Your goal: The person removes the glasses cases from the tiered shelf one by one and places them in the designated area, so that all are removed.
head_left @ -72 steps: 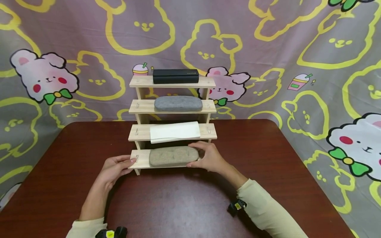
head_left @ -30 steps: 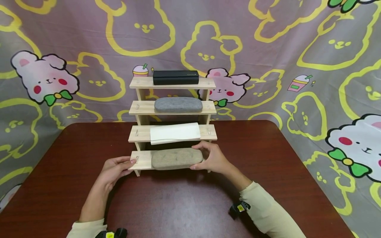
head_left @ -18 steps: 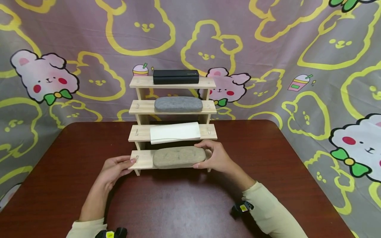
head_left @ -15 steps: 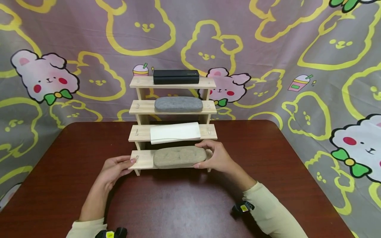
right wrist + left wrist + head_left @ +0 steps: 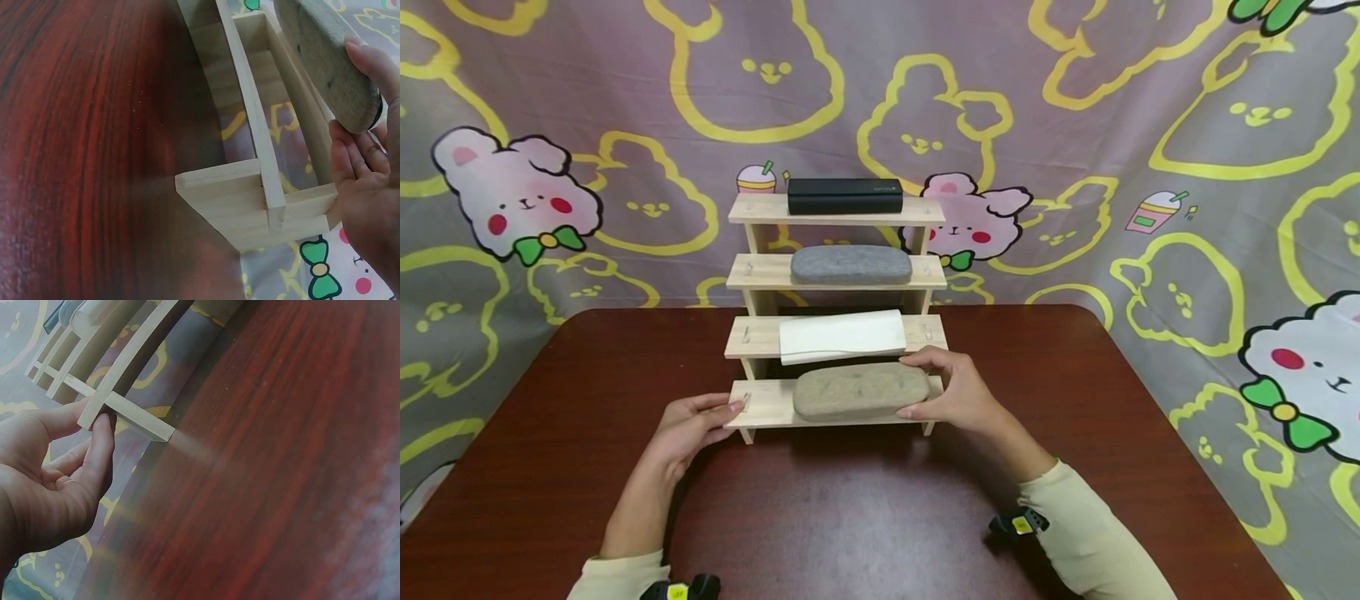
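"Beige case [image 5: 859, 391], how's it held?"
"I see the right hand [image 5: 958, 390] clamped on its right end, thumb nearest, fingertip behind; left hand [image 5: 688, 429] pinches the lowest shelf [image 5: 772, 404]."
"Long axis?"
"Left to right, just above that shelf!"

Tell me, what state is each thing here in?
Pale stepped wooden rack: upright, its bottom shelf pinched by the left hand.
Beige oblong fabric case: gripped by the right hand, apparently lifted off that shelf.
White rectangular folded sheet: lying slightly askew on the third shelf down.
Grey oblong fabric case: lying on the second shelf down, looks closed.
Black rectangular box, material unclear: lying on the top shelf, looks closed.
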The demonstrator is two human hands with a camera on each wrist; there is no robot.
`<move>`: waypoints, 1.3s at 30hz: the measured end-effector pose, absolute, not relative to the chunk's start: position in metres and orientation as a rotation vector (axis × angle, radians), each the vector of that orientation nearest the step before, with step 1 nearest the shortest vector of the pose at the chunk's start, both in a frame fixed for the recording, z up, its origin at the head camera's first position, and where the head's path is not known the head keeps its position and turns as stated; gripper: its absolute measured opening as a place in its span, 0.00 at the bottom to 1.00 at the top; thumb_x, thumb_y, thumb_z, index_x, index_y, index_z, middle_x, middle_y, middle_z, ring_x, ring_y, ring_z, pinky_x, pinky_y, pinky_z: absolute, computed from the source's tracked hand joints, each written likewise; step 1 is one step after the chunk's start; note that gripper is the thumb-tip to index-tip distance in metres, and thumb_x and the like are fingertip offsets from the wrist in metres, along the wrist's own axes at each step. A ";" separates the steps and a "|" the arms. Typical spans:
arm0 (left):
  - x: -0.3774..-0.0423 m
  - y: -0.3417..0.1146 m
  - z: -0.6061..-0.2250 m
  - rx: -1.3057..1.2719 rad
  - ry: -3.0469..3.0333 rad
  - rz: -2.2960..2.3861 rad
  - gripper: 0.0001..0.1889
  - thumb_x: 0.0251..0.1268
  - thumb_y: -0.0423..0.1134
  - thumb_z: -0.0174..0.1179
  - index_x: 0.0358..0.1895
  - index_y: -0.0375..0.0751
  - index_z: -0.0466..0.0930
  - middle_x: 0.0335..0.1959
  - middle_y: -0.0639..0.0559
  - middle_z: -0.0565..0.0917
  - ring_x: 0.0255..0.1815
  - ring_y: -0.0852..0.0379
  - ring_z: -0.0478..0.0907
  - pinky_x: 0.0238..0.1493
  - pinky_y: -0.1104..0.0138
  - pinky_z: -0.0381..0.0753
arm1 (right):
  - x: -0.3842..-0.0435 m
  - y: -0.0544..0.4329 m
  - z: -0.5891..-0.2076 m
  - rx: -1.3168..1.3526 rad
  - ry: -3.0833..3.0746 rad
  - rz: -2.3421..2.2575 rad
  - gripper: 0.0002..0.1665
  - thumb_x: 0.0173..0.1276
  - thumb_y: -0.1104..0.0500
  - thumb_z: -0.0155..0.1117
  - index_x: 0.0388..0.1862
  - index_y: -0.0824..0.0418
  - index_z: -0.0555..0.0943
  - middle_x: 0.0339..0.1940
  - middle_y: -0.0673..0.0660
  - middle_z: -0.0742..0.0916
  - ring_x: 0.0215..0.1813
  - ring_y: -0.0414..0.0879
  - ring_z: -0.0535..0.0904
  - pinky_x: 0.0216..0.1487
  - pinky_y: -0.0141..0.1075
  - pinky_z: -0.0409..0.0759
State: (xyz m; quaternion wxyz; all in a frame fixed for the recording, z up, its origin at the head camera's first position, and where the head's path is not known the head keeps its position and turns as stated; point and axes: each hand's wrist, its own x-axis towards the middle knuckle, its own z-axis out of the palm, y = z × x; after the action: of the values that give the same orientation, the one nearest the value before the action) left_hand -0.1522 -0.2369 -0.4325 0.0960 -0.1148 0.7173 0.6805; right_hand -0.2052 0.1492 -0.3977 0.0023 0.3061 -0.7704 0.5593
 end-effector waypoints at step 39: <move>-0.151 -0.236 -0.433 -0.326 2.160 2.005 0.29 0.71 0.35 0.63 0.67 0.18 0.68 0.33 0.68 0.84 0.36 0.73 0.81 0.41 0.77 0.87 | -0.213 0.181 -0.360 0.913 -2.178 1.758 0.37 0.42 0.79 0.80 0.56 0.74 0.81 0.47 0.40 0.87 0.42 0.38 0.83 0.42 0.27 0.84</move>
State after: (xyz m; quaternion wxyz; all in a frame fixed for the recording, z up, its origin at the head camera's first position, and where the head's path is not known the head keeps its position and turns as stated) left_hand -0.1513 -0.2358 -0.4326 0.0883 -0.1095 0.7257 0.6735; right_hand -0.2128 0.1810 -0.3605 0.0984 0.3087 -0.7361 0.5943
